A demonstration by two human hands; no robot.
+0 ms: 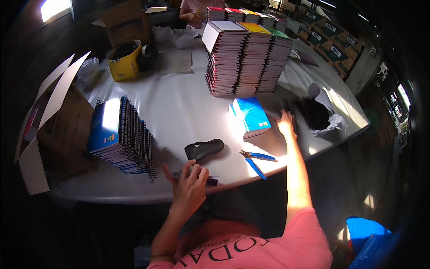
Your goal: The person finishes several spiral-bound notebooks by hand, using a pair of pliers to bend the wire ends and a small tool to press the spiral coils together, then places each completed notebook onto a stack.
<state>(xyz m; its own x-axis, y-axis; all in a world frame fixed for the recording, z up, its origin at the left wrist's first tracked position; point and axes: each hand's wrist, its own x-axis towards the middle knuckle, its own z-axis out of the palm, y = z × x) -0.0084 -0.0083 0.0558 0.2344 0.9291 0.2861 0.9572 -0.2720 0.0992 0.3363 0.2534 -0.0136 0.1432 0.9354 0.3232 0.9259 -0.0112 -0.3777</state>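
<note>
My left hand is at the table's front edge, fingers bent and thumb apart, over a flat dark strip. Just beyond its fingertips lies a black pouch-like case. My right arm stretches forward, and my right hand has its fingers apart beside dark wire coils; shadow hides what its fingertips touch. Left of that hand sits a short stack of blue-covered notebooks. Cutting pliers with blue handles rest open on the table between my hands.
Spiral-bound blue notebooks stand stacked at left, beside an open carton. Tall notebook stacks rise at the back centre. A yellow container is at back left. Crumpled paper around something black lies right. Another person is beyond.
</note>
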